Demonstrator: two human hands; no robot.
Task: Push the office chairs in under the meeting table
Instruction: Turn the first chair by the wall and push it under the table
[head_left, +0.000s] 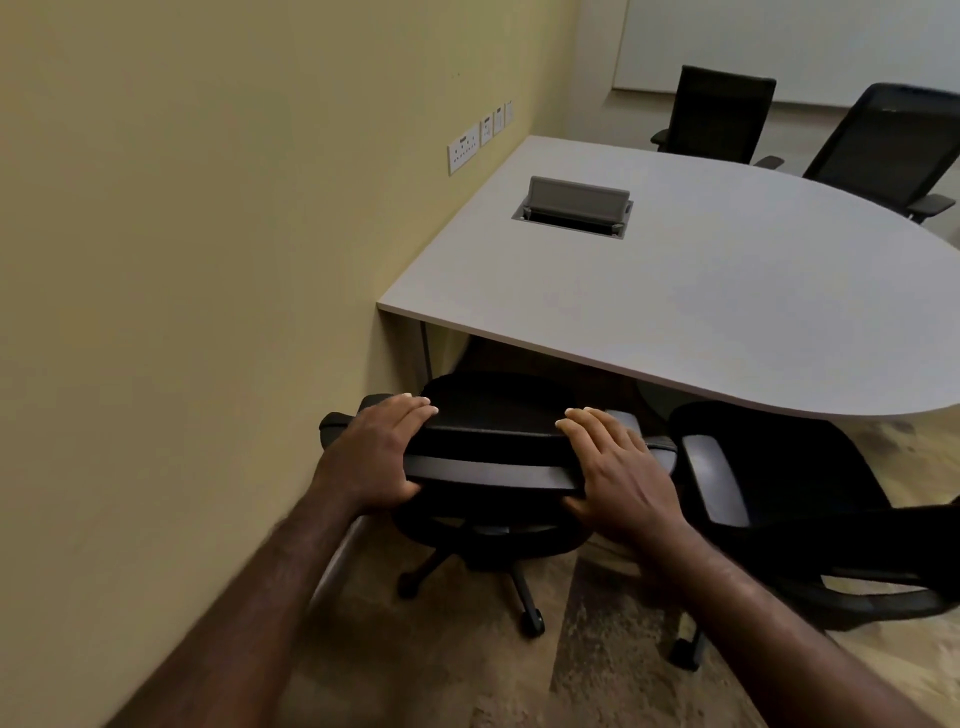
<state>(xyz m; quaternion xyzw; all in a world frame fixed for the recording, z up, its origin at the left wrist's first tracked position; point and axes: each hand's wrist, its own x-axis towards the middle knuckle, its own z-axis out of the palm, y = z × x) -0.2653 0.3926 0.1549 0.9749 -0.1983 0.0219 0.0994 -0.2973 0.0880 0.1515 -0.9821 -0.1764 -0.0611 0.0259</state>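
The black chair (493, 441) by the wall stands at the table's (701, 291) near edge, its seat partly under the top and its backrest held at both ends. A second black chair (779, 483) stands just right of it, turned aside and outside the edge. Two more, chair three (719, 111) and chair four (883, 140), face the pale grey, round-ended table from the far side.

1 head-worn wide-angle view, looking forward and down, close over chair back (493, 462), meeting table (701, 291) beyond.
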